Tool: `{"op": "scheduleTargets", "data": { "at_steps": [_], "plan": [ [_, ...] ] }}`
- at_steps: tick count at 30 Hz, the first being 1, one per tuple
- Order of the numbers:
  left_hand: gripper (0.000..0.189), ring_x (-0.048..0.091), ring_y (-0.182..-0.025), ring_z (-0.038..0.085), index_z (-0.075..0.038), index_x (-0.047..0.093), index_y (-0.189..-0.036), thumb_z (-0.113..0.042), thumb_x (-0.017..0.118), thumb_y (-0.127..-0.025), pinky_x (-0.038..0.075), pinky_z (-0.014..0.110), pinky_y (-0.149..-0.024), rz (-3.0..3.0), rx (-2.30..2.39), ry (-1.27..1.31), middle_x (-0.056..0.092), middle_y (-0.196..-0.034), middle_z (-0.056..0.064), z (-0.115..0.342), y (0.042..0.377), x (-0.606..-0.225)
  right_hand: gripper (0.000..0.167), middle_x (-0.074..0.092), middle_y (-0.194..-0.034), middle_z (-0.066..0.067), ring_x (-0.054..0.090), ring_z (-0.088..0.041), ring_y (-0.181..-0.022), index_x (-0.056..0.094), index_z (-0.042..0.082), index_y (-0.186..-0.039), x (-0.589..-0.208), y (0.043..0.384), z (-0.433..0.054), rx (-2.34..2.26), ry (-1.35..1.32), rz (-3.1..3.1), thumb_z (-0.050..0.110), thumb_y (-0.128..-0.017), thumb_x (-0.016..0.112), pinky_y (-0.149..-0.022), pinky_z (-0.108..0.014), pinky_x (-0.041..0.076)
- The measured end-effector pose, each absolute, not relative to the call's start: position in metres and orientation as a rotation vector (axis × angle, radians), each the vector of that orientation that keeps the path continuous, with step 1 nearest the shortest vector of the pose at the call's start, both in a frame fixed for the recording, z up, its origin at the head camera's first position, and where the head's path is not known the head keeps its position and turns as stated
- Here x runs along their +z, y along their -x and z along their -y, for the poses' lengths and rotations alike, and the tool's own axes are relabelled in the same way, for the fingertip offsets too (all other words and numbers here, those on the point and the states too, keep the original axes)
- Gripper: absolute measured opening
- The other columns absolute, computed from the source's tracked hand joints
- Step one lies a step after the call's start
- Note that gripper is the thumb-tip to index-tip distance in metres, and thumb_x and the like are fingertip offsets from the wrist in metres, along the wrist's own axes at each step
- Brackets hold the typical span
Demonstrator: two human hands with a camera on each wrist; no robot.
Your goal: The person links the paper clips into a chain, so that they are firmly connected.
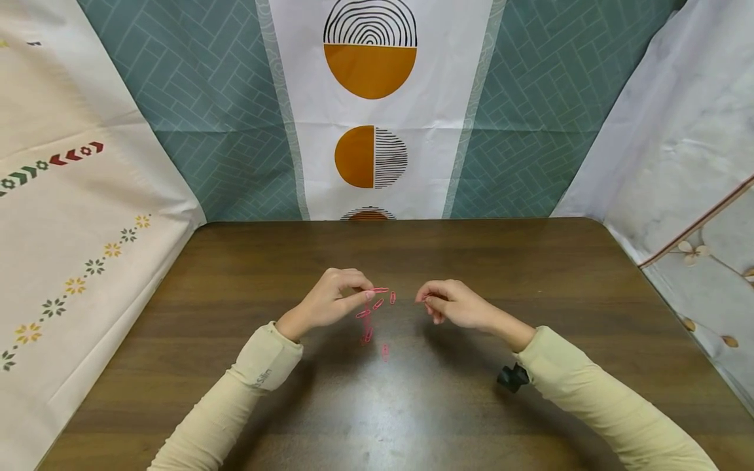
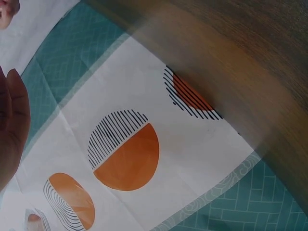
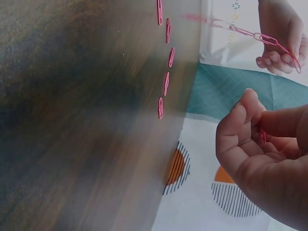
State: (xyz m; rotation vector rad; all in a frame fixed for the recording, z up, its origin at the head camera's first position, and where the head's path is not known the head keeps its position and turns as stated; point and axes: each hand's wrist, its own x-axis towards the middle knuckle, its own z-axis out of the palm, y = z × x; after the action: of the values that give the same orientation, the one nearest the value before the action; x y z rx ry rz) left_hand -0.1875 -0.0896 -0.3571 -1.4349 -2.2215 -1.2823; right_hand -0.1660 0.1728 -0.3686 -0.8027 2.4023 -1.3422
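Observation:
Between its thumb and fingertips, my left hand pinches one end of a chain of linked pink paper clips. The chain hangs from the fingers, its far end blurred in the right wrist view. My right hand is raised over the table a short way to the right, pinching a single pink paper clip that its fingers partly hide. Several loose pink paper clips lie in a rough line on the table between the hands. In the left wrist view only the edge of my left hand shows.
The brown wooden table reaches back to a patterned cloth with orange and striped circles. A small black object sits by the right sleeve cuff. Pale cloths hang along both sides.

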Motion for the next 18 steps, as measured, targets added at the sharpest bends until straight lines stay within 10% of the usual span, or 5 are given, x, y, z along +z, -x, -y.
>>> {"op": "scheduleTargets", "data": {
  "at_steps": [18],
  "plan": [
    [0.008,0.053,-0.065,0.01,-0.003,0.067,-0.076,0.001,0.063,-0.081,0.044,0.028,-0.058,2.229,-1.292,1.461,0.061,-0.07,-0.001,0.0843,0.186,-0.355,0.007,0.066,-0.092,-0.01,0.062,-0.023,-0.08,0.059,0.001,-0.087,-0.3654,0.1643,-0.1793,-1.376,0.746,-2.556,0.004,-0.091,0.054,-0.064,-0.035,0.05]
  ]
}}
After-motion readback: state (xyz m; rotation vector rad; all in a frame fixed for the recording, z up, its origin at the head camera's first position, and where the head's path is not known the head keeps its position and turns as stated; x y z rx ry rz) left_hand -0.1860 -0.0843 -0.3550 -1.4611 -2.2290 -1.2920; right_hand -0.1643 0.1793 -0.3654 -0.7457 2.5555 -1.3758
